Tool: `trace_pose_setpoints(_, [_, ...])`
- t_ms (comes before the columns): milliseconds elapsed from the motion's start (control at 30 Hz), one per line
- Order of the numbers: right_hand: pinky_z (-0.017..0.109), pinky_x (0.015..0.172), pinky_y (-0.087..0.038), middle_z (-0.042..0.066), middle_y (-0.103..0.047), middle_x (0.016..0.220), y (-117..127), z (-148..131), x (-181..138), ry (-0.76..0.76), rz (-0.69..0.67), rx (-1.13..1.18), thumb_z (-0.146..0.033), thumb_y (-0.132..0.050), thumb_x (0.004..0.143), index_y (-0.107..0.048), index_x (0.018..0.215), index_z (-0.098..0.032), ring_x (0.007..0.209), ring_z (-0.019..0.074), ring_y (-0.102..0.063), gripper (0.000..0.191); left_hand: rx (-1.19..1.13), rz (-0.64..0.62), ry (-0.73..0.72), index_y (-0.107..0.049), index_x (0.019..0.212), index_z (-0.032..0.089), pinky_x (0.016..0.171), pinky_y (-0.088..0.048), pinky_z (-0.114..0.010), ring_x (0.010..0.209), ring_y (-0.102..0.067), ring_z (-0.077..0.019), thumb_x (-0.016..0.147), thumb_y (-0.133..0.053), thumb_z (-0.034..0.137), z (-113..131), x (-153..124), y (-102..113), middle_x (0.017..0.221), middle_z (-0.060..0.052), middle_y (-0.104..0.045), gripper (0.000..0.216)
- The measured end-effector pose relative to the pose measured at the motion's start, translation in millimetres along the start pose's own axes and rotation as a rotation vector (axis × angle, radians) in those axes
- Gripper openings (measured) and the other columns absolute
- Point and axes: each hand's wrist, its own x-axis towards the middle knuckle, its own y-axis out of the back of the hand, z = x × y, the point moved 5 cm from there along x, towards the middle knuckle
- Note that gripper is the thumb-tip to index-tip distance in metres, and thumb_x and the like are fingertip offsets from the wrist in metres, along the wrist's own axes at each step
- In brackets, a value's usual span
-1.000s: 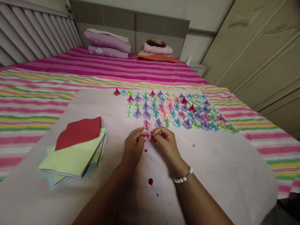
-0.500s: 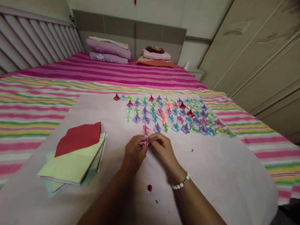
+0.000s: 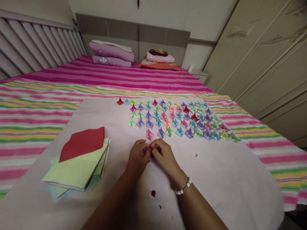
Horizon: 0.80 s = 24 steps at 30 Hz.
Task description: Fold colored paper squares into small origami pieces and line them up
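Note:
Between my two hands is a small folded piece of pink paper (image 3: 149,149), mostly hidden by the fingers. My left hand (image 3: 138,157) pinches its left side, and my right hand (image 3: 165,154) pinches its right side. A white bead bracelet (image 3: 184,188) circles my right wrist. Just beyond the fingertips stands a pink folded paper piece (image 3: 149,134), at the near left end of several rows of small pointed origami pieces (image 3: 179,132) in many colours. All of this lies on a large pale sheet (image 3: 216,179).
Left of my hands lies a stack of coloured paper (image 3: 69,174) topped by a red sheet (image 3: 82,143). Red scraps (image 3: 153,193) dot the pale sheet nearer me. Folded bedding (image 3: 112,56) and a pink pillow (image 3: 160,57) rest by the headboard (image 3: 124,32). A wardrobe (image 3: 259,64) stands right.
The pink paper between my fingers has been pressed narrower and shows less now. My hands have drawn slightly closer together. The whole view has shifted down a little.

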Motion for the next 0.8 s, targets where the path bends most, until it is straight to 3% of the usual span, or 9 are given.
trace_pose_setpoints(300, [0.029,0.07,-0.045,0.002,-0.058,0.079,-1.3,-0.6,-2.8,0.094,-0.062,-0.13,-0.001,-0.048,0.071,-0.058,0.072,-0.02,0.075,0.017,-0.057,0.022,0.057,-0.077,-0.015,-0.057,0.07,0.019,0.069,-0.051,-0.03,0.078,-0.061,-0.0174,0.07,-0.048,0.007,0.3,4.1,-0.5,0.078,-0.004,-0.064,0.016])
trace_pose_setpoints(500, [0.027,0.064,-0.042,0.002,-0.059,0.08,-0.2,-8.8,-7.1,0.131,-0.183,-0.322,0.002,-0.048,0.067,-0.06,0.08,-0.022,0.07,0.0173,-0.056,0.029,-0.004,-0.073,0.058,-0.058,0.069,0.019,0.071,-0.051,-0.029,0.077,-0.062,-0.0165,0.067,-0.05,0.006,-0.3,6.3,3.6,0.076,-0.002,-0.063,0.015])
trace_pose_setpoints(800, [0.029,0.069,-0.044,0.003,-0.059,0.081,-3.5,-12.4,-6.4,0.213,-0.223,-0.372,0.0,-0.05,0.073,-0.057,0.081,-0.021,0.077,0.0193,-0.057,0.023,-0.111,-0.026,0.129,-0.059,0.068,0.018,0.073,-0.053,-0.03,0.081,-0.064,-0.0174,0.069,-0.049,0.006,-3.1,10.3,8.3,0.077,-0.003,-0.064,0.016])
